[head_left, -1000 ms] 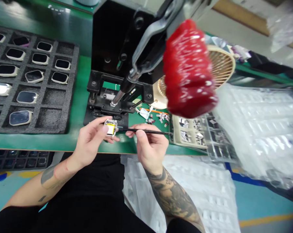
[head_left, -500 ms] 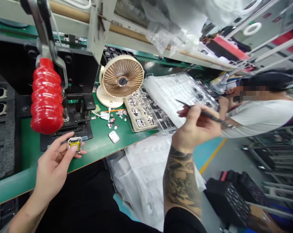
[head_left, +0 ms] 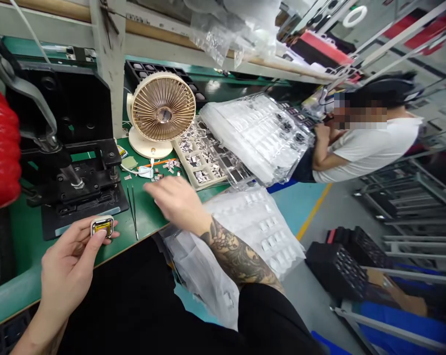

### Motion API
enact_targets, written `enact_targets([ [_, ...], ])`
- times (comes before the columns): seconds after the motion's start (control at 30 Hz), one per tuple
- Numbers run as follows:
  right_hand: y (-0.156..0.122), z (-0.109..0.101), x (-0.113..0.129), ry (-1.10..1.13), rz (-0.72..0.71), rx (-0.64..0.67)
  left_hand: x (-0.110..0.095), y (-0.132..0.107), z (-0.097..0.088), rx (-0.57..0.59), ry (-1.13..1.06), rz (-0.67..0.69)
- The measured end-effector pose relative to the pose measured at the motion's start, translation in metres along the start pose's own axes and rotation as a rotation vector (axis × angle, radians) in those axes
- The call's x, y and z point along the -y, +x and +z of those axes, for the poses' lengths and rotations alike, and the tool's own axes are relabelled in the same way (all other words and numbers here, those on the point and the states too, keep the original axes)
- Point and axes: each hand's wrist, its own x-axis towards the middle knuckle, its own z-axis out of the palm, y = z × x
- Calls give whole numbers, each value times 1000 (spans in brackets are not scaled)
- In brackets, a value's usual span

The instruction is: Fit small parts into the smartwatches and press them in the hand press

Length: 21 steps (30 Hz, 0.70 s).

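Left of the right grip (head_left: 176,202), open desk (head_left: 149,222) reaches the tweezers (head_left: 134,212); beyond the left grip (head_left: 73,259), the press (head_left: 75,108) blocks passage; beyond the right, the fan (head_left: 164,111).

Bright light — red handle (head_left: 1,148) glares — right hand (head_left: 180,203) softly blurred, edge racks (head_left: 423,240) smeared.

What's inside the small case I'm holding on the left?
Inside the small case is a shiny yellow part. The thumb of your left grip covers its lower portion, and whatever lies beneath it can't be seen.
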Motion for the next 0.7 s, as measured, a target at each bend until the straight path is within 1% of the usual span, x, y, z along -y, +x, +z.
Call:
enact_targets([
  [0.07,-3,-8,-40,29,262,-80,4,0,-1,29,1,4],
  [0.13,-4,-16,-83,25,508,-92,7,1,-2,47,-10,3],
  [0.17,-4,-17,-101,28,589,-66,8,1,-2,50,-23,-3],
  [0.2,-3,-17,-117,37,640,-32,9,1,-2,50,-36,-11],
  [0.27,-1,-13,-137,74,665,30,10,2,-1,47,-60,-20],
  [0.33,0,-6,-144,104,656,47,11,2,-1,44,-69,-12],
  [0.4,-1,0,-144,112,662,32,11,3,-2,56,-65,-3],
  [0.47,-4,1,-143,105,668,-3,12,3,-4,70,-59,9],
  [0.53,-7,-4,-140,87,666,-59,14,2,-6,83,-40,39],
  [0.6,-9,-13,-134,67,660,-133,16,3,-8,95,17,85],
  [0.67,-7,-24,-120,70,625,-213,17,4,-9,107,106,134],
  [0.7,-5,-28,-109,82,597,-245,16,4,-8,111,145,159],
])
